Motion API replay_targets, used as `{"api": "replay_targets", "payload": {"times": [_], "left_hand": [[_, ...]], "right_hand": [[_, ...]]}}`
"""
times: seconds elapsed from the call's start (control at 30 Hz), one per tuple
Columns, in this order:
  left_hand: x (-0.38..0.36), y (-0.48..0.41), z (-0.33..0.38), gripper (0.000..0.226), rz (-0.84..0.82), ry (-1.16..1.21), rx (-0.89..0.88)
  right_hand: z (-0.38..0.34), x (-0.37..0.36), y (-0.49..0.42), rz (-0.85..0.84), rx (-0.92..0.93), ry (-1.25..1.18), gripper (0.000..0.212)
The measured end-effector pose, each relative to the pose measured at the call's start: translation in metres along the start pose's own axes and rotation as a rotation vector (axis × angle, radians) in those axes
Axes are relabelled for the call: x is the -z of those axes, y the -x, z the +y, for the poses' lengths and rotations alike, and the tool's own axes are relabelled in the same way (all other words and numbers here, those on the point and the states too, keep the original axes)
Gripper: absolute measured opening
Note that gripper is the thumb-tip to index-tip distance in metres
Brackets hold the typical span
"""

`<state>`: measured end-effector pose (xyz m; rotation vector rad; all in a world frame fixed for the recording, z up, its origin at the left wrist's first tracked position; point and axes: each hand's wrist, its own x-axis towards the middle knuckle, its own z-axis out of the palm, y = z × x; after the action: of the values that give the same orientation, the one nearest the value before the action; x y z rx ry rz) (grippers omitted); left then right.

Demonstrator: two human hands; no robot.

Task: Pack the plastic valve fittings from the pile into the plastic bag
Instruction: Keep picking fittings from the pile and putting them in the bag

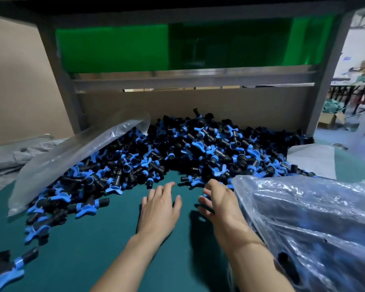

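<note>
Fittings of black plastic with blue winged handles lie in a broad heap (198,148) on the teal-green table top (105,239). They are banked against a brown cardboard back wall (198,104), which likely keeps them from rolling off. A crinkled clear plastic bag (303,224), already dark with fittings, sits at the right, just beside the right hand (219,205), probably so each scoop travels little. A second, flat clear plastic bag (72,157) lies over the heap's left side.

Both hands hover palm-down over a bare patch of table. The left hand (158,211) has its fingers (169,185) straight and spread, holding nothing. The right hand's fingers (207,192) are loosely bent, blurred, with nothing visible in them. The heap's near edge and one stray black-and-blue fitting (187,178) lie just beyond the fingertips, not touching them.
</note>
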<state>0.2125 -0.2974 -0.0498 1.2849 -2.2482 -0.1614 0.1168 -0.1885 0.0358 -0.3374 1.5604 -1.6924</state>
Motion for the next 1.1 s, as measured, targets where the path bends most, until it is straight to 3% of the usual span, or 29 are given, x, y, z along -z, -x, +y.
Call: {"api": "replay_targets", "payload": {"times": [0.17, 0.33, 0.47, 0.53, 0.63, 0.7, 0.87, 1.1], "left_hand": [[-0.012, -0.038, 0.005, 0.049, -0.062, 0.035, -0.061], [-0.016, -0.049, 0.005, 0.028, -0.027, 0.088, -0.077], [-0.007, -0.03, -0.002, 0.014, 0.016, 0.306, 0.008], [0.003, -0.015, -0.003, 0.023, 0.059, 0.521, 0.098], [0.021, 0.008, -0.005, 0.034, 0.146, 0.756, 0.223], [0.031, 0.022, -0.006, 0.034, 0.178, 0.858, 0.284], [0.045, 0.046, -0.005, 0.043, 0.138, 0.901, 0.362], [0.059, 0.049, 0.001, 0.044, 0.185, 0.939, 0.364]], "right_hand": [[0.0, -0.001, -0.004, -0.005, -0.028, -0.065, 0.009], [-0.002, -0.004, -0.002, -0.03, -0.024, -0.057, 0.011], [-0.005, -0.005, 0.001, -0.041, 0.015, 0.002, 0.011], [-0.006, -0.004, 0.001, -0.023, 0.058, 0.016, 0.01], [-0.006, -0.003, 0.002, -0.015, 0.09, 0.057, 0.027], [-0.006, -0.003, 0.005, -0.093, 0.156, 0.135, 0.03], [0.006, -0.009, 0.005, -0.263, 0.268, 0.393, 0.018], [0.024, -0.014, -0.007, -0.248, 0.328, 0.466, 0.016]]}}
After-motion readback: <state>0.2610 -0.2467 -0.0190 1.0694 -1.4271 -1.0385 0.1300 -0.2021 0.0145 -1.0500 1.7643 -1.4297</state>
